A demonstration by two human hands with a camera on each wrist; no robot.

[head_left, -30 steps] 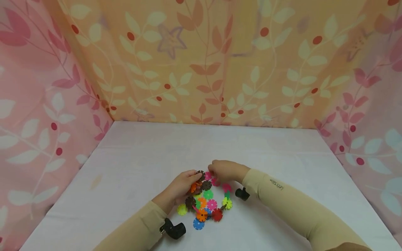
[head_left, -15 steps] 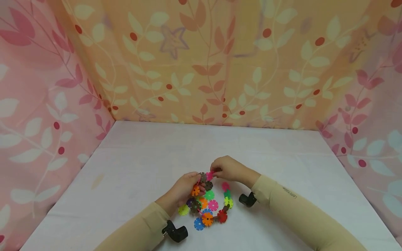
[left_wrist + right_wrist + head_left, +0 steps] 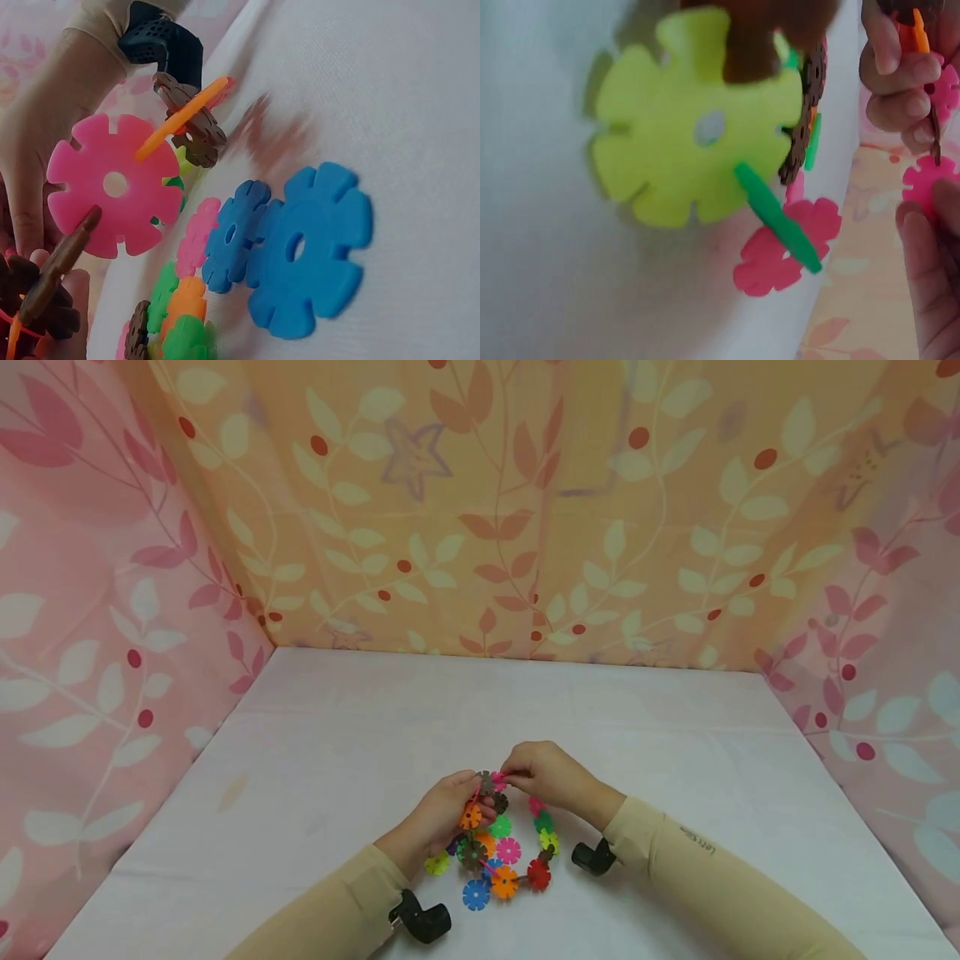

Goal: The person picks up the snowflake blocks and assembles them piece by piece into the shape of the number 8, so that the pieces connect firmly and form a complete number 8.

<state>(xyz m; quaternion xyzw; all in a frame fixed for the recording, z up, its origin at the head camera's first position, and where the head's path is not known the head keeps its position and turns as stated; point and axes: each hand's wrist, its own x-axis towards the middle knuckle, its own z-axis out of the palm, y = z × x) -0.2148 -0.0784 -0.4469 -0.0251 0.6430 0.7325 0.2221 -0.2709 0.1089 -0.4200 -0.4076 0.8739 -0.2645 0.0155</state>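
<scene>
My left hand (image 3: 441,810) grips a chain of slotted flower-shaped plastic discs near a brown disc (image 3: 486,783). With thumb and fingertips my right hand (image 3: 553,774) pinches a pink disc (image 3: 928,184), which meets a brown disc's edge in the right wrist view. From the left hand the chain hangs down past an orange disc (image 3: 470,815), then curves over the table through another orange disc (image 3: 505,882), a red disc (image 3: 538,875) and a yellow disc (image 3: 550,841). Its far end, a pink-red disc (image 3: 787,247) beyond a green one, lies below the right hand. The fingers partly hide the joint.
Loose discs lie on the white table (image 3: 390,710) inside and beside the chain's curve, among them a blue disc (image 3: 476,894), a pink disc (image 3: 508,850) and a yellow-green disc (image 3: 437,862). A patterned cloth (image 3: 487,510) encloses the back and sides.
My right hand has shifted slightly right and now holds the pink disc against the brown one by the left hand. The chain's lower part has swung a little right.
</scene>
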